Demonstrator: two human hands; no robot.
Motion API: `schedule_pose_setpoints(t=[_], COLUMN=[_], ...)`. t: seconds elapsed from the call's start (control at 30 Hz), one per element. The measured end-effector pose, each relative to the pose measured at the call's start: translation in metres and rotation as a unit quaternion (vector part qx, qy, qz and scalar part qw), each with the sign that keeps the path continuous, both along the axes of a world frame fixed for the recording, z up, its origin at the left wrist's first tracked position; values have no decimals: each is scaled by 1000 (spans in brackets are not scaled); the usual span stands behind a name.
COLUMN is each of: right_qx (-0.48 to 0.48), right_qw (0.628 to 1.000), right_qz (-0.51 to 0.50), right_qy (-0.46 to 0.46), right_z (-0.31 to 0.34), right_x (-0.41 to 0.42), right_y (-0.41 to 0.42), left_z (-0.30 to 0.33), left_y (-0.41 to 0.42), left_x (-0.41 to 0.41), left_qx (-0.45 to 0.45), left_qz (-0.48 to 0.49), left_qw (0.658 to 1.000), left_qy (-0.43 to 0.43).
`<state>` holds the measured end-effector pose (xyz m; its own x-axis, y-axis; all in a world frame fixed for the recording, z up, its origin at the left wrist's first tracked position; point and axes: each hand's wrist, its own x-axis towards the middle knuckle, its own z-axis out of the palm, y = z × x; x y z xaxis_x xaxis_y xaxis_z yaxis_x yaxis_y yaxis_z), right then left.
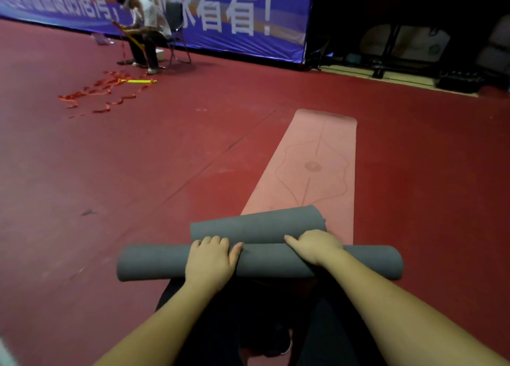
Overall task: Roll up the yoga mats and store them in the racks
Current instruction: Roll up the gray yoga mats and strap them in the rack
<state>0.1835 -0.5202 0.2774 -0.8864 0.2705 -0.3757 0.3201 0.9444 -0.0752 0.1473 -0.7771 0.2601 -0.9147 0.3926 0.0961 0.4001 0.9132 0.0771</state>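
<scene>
A pink yoga mat (317, 155) lies flat on the red floor and stretches away from me. Its near end is turned over into a short grey roll (256, 223). Just in front of that, a longer grey mat roll (154, 262) lies crosswise above my knees. My left hand (211, 260) lies on top of the long roll with its fingers curled over the far side. My right hand (313, 247) grips the same roll further right, fingers hooked into the gap between the two grey rolls.
A person (143, 26) sits on a folding chair at the far left, in front of a blue banner (234, 12). Red ribbons (102, 92) lie scattered on the floor near them. Dark stands and equipment (392, 50) fill the far right corner.
</scene>
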Motion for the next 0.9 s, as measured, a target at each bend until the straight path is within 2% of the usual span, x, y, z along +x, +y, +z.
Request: schedule_pose_setpoints(t=[0.2, 0.33, 0.5, 0.6, 0.7, 0.8, 0.9], right_qx=[-42, -90, -119, -82, -46, -26, 13], right_qw=[996, 989, 980, 992, 996, 993, 991], right_qz=[13, 21, 23, 44, 59, 64, 55], right_qy=[-74, -118, -159, -90, 45, 93, 123], right_z=[26, 43, 43, 31, 32, 32, 17], right_x=[-1, 1, 12, 10, 10, 19, 40], right_y=[-1, 4, 5, 1, -2, -5, -11], left_z=[22, 41, 48, 46, 53, 56, 51], left_y=[3, 8, 10, 7, 11, 16, 19], left_x=[-5, -4, 4, -3, -20, -30, -34], left_qx=[-18, -19, -47, -51, -48, -54, -12], left_qz=[-19, 2, 26, 42, 54, 53, 68], left_qw=[997, 998, 987, 974, 959, 947, 934], left_qy=[-74, -55, -153, -216, -273, -312, -350])
